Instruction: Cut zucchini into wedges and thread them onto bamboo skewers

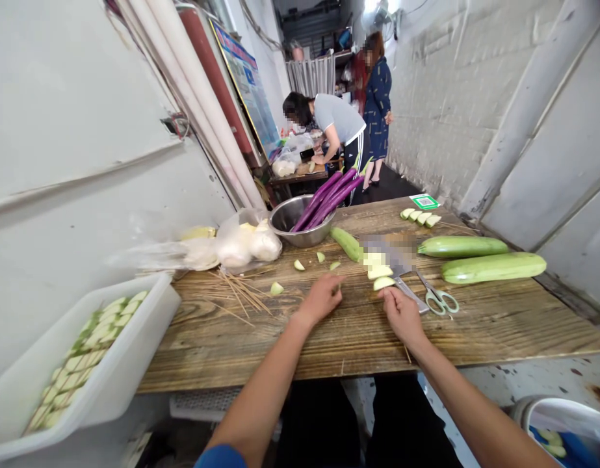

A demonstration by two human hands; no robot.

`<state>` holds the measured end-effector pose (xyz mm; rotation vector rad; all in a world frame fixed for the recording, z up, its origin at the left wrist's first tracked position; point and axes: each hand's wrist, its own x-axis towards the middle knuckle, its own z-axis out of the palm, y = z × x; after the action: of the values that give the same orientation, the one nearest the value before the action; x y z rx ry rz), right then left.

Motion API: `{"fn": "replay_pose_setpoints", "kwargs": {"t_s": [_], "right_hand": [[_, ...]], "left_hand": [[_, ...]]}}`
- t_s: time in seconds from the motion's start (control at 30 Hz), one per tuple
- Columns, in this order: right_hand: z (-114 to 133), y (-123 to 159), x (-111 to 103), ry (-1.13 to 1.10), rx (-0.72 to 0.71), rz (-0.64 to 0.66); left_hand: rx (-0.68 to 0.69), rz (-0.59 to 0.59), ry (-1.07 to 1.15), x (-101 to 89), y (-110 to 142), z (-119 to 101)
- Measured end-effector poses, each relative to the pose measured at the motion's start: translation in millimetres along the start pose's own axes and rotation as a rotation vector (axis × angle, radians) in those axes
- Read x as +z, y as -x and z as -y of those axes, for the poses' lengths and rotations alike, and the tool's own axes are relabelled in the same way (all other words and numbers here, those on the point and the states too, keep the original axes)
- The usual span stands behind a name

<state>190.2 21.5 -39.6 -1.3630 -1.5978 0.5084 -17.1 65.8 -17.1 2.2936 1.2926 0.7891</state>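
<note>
My right hand [401,313] is closed around a thin wooden skewer [407,355], whose lower end sticks out beneath the fist. Pale green-edged zucchini slices [383,283] sit in a row at its upper end. My left hand [322,299] is held over the table with its index finger stretched out and holds nothing that I can see. Just beyond it lie several loose zucchini pieces [277,288]. A cut zucchini [347,244] rests behind the slices. Next to my right hand are a cleaver [411,296], partly blurred out, and green-handled scissors [442,302].
Bare skewers [238,292] lie on the wooden table [221,351]. At left, a white bin [153,312] holds skewered slices. A metal bowl [300,239] holds purple eggplants [329,198]. Two whole zucchinis [495,267] lie right. A bucket [528,413] stands below; people [339,120] are behind.
</note>
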Motion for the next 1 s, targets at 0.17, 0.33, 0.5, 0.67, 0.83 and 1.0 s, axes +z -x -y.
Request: {"fn": "replay_pose_setpoints", "kwargs": {"t_s": [0.17,0.33,0.5,0.67,0.83,1.0], "right_hand": [[-3,0,3,0.002,-0.011,0.021],[-6,0,4,0.030,-0.033,0.040],[-7,-1,5,0.044,-0.032,0.099],[-6,-1,5,0.052,-0.038,0.116],[-5,0,5,0.029,-0.040,0.120],[-5,0,4,0.036,-0.048,0.122]], "left_hand": [[-0.491,-0.452,1.157,-5.4,5,35],[-0.638,-0.581,1.668,-9.9,5,50],[-0.726,-0.569,1.757,-15.4,2,49],[-0.825,-0.497,1.899,-28.7,5,49],[-0.656,-0.314,2.049,-37.3,16,47],[-0.595,-0.480,1.644,-31.6,18,48]]}}
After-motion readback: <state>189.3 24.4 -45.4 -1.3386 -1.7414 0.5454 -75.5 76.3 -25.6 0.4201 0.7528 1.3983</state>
